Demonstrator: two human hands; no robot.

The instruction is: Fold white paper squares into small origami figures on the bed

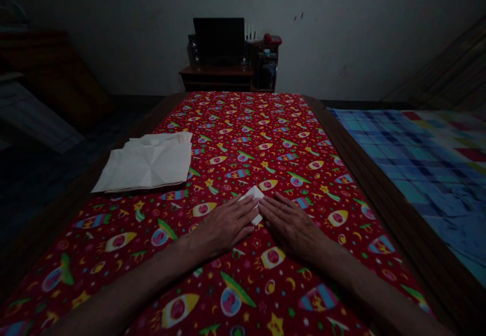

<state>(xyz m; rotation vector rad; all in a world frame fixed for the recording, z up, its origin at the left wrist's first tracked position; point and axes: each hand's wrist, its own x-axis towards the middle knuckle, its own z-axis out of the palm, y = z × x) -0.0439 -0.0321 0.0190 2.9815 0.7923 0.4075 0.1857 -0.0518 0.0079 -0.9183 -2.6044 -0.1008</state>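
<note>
A small piece of folded white paper (254, 192) lies flat on the red patterned cloth (243, 174), with one corner pointing away from me. My left hand (227, 224) rests palm down, its fingertips over the paper's left side. From the other side, the outstretched fingers of my right hand (290, 224) touch the paper's right edge. Both hands have straight fingers and press from above without gripping. Much of the paper is hidden beneath the fingers. To the left sits a stack of creased white paper sheets (148, 164), apart from both hands.
Brown edges (353, 159) border the red cloth on both sides. Beyond its far end stands a small desk (216, 72) with a dark monitor (219, 37), speakers and a red telephone (272, 39). On the right lies a blue checked cloth (395, 149). Wooden furniture (49, 73) stands at left.
</note>
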